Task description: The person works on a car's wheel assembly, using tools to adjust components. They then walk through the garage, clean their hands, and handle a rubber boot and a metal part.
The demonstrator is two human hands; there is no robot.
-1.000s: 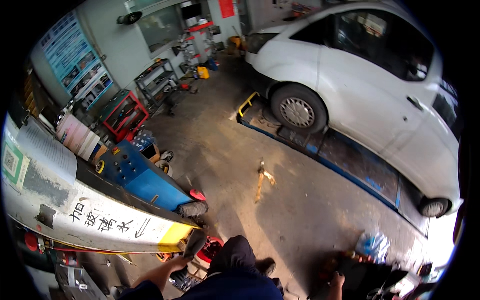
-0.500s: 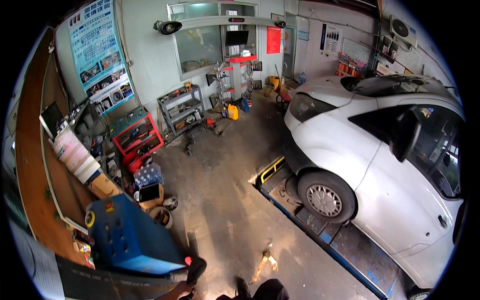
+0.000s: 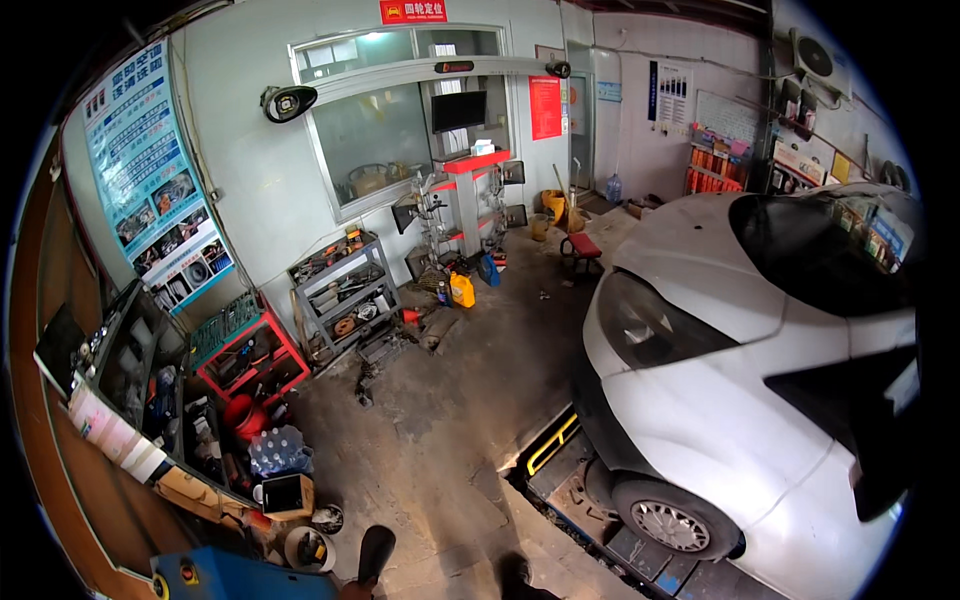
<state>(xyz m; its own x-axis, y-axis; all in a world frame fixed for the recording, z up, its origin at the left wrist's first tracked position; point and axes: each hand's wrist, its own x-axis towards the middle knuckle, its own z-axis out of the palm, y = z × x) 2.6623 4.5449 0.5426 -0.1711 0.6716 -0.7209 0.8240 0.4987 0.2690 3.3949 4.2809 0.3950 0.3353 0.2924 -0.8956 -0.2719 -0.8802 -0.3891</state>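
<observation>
At the bottom edge, left of centre, a small part of my left hand (image 3: 355, 593) shows, closed around a dark object (image 3: 377, 552) with a broad, rounded upper end. Its kind cannot be made out. The object stands up from the hand above the floor, to the right of a white bucket (image 3: 310, 549). Most of the hand is cut off by the frame. My right hand is out of view. One dark shoe (image 3: 514, 572) shows at the bottom, on the concrete floor.
A white car (image 3: 690, 400) stands at the right on a lift platform (image 3: 640, 545) with a yellow-barred end. A blue machine (image 3: 250, 578) is at the lower left. Along the left wall are a red tool cart (image 3: 262, 350), bottled water (image 3: 281, 451) and a grey shelf (image 3: 345, 290). An alignment stand (image 3: 475, 195) stands at the back.
The view has tipped up and moved forward. The car's front, the tool cart and the alignment stand look nearer. My left hand has slid lower in the picture, still around the dark object.
</observation>
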